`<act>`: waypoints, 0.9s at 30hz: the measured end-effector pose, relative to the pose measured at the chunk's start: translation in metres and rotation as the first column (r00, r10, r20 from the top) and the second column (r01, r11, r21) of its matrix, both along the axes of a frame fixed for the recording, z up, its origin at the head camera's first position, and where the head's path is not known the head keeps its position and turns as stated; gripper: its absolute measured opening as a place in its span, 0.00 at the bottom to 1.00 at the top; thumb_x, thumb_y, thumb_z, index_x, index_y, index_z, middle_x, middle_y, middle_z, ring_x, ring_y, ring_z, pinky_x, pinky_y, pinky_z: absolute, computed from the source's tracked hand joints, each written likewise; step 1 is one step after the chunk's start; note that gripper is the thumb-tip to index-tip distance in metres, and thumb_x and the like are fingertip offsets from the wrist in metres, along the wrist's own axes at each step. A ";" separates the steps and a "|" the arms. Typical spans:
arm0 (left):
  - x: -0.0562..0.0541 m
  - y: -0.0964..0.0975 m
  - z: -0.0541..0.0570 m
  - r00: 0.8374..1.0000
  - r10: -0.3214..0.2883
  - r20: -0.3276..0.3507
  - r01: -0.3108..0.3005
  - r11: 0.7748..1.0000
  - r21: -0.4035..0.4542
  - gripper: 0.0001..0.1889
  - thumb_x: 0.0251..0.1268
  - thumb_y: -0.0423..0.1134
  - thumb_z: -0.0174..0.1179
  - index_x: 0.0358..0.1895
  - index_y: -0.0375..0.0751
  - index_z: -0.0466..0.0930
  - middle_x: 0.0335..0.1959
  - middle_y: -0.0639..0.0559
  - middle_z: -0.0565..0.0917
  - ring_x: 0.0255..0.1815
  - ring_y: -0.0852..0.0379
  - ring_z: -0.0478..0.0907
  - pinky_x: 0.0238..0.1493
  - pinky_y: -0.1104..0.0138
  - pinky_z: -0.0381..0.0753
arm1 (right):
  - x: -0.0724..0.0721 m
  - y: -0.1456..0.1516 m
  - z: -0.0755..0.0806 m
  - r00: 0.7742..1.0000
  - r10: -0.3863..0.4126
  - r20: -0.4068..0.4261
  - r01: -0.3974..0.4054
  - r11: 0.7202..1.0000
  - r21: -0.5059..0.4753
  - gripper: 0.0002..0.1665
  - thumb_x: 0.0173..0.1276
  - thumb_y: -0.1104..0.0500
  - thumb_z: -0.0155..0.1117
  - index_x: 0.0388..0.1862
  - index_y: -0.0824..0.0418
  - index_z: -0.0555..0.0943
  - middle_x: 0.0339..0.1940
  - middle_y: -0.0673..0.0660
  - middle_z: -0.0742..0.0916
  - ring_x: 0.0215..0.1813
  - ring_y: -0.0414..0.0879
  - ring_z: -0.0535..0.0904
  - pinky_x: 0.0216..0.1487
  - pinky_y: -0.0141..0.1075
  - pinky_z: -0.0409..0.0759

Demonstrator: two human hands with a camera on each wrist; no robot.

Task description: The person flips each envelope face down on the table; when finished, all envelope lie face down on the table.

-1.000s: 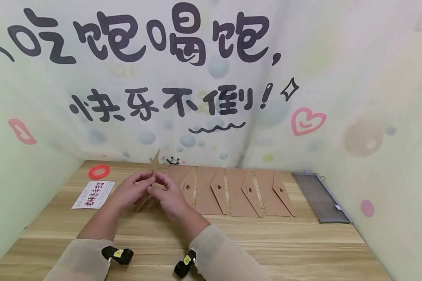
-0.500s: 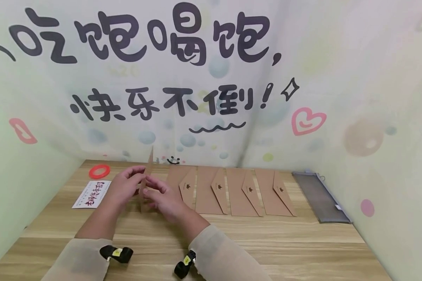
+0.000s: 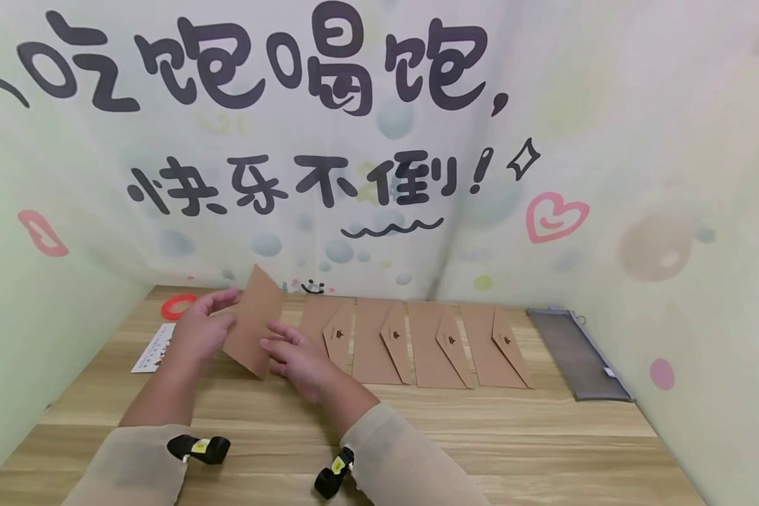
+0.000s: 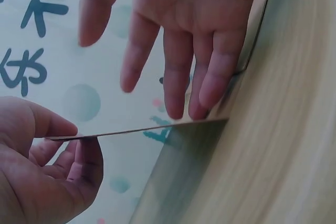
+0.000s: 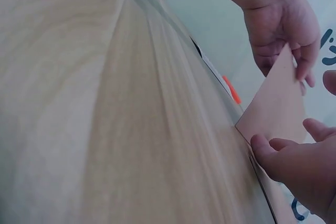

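Note:
A plain brown paper envelope (image 3: 256,323) stands tilted on edge above the left part of the table. My left hand (image 3: 204,329) pinches it by its left edge between thumb and fingers, as the left wrist view shows. My right hand (image 3: 303,358) has its fingers spread and loosely extended at the envelope's right edge, fingertips right by the paper. Seen from the right wrist, the right thumb and fingers (image 5: 294,161) overlap the envelope's lower end. To the right lie several brown envelopes (image 3: 379,362) in a row, each with a pointed flap and small dark crown print.
A red ring (image 3: 176,306) and a white card (image 3: 152,351) with lettering lie at the left, both partly behind the left hand and arm. A grey mesh pouch (image 3: 578,358) lies at the far right. Printed cloth (image 3: 379,260) stands behind the wooden table (image 3: 481,450).
The envelope has turned from nearly edge-on to showing its broad plain face. My left hand has moved left with it, now partly covering the ring and card. The right hand's fingers have loosened.

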State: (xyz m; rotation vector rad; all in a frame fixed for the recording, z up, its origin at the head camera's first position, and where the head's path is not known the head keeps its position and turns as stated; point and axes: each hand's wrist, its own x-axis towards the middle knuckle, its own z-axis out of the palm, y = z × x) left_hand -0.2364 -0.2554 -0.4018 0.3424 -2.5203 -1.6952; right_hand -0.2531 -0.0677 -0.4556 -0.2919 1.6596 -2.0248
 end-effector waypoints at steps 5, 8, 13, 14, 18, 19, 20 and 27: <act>-0.003 -0.009 -0.010 1.000 0.025 0.011 -0.024 0.998 -0.059 0.30 0.77 0.39 0.49 0.81 0.41 0.68 0.80 0.42 0.74 0.78 0.41 0.69 0.62 0.60 0.75 | -0.002 -0.001 -0.001 0.999 -0.036 0.010 0.035 0.999 0.011 0.34 0.77 0.55 0.67 0.79 0.56 0.74 0.74 0.60 0.81 0.66 0.46 0.80 0.74 0.49 0.79; -0.007 -0.014 -0.017 0.999 0.034 0.036 -0.031 0.995 -0.095 0.30 0.78 0.42 0.48 0.80 0.40 0.68 0.79 0.40 0.74 0.77 0.39 0.69 0.67 0.52 0.75 | -0.002 0.000 -0.001 0.999 -0.044 0.019 0.044 0.999 0.020 0.33 0.77 0.55 0.67 0.79 0.54 0.74 0.76 0.60 0.80 0.67 0.46 0.79 0.72 0.48 0.80; -0.011 -0.020 -0.025 0.992 -0.007 0.128 0.030 0.983 -0.182 0.33 0.81 0.48 0.45 0.83 0.38 0.62 0.80 0.33 0.70 0.79 0.33 0.67 0.77 0.40 0.69 | -0.003 0.002 0.001 0.999 -0.044 0.030 0.043 0.998 0.039 0.33 0.78 0.53 0.66 0.80 0.52 0.74 0.79 0.59 0.78 0.69 0.48 0.78 0.66 0.42 0.80; -0.011 -0.020 -0.025 0.988 -0.025 0.150 0.057 0.976 -0.208 0.34 0.81 0.49 0.45 0.83 0.37 0.60 0.80 0.31 0.69 0.80 0.31 0.66 0.78 0.39 0.67 | -0.004 0.003 0.002 0.999 -0.043 0.032 0.042 0.998 0.043 0.33 0.78 0.53 0.66 0.80 0.52 0.74 0.79 0.58 0.78 0.68 0.49 0.78 0.66 0.42 0.79; -0.009 -0.020 -0.024 0.975 -0.093 0.203 0.151 0.945 -0.291 0.36 0.81 0.49 0.44 0.83 0.31 0.56 0.80 0.26 0.66 0.80 0.27 0.65 0.79 0.37 0.67 | -0.005 0.005 0.006 0.998 -0.043 0.042 0.040 0.998 0.054 0.33 0.77 0.53 0.66 0.79 0.50 0.74 0.78 0.58 0.78 0.67 0.51 0.78 0.67 0.44 0.79; -0.009 -0.020 -0.023 0.973 -0.102 0.208 0.163 0.939 -0.302 0.36 0.81 0.50 0.44 0.83 0.30 0.56 0.80 0.26 0.66 0.80 0.27 0.65 0.78 0.38 0.68 | -0.005 0.005 0.007 0.998 -0.042 0.043 0.039 0.998 0.058 0.33 0.77 0.53 0.66 0.79 0.50 0.74 0.77 0.58 0.78 0.67 0.51 0.78 0.67 0.44 0.79; -0.009 -0.019 -0.023 0.972 -0.107 0.210 0.170 0.936 -0.309 0.37 0.81 0.50 0.44 0.83 0.30 0.56 0.80 0.25 0.67 0.79 0.27 0.66 0.78 0.38 0.68 | -0.006 0.006 0.008 0.998 -0.042 0.044 0.039 0.997 0.061 0.33 0.77 0.53 0.66 0.79 0.50 0.74 0.77 0.58 0.78 0.66 0.50 0.79 0.67 0.44 0.79; -0.008 -0.015 -0.022 0.969 -0.104 0.226 0.169 0.942 -0.291 0.37 0.82 0.51 0.44 0.83 0.30 0.54 0.81 0.25 0.64 0.81 0.26 0.63 0.79 0.37 0.67 | -0.008 0.009 0.013 0.998 -0.042 0.042 0.040 0.998 0.045 0.31 0.76 0.55 0.67 0.77 0.50 0.76 0.70 0.57 0.81 0.45 0.43 0.75 0.49 0.35 0.79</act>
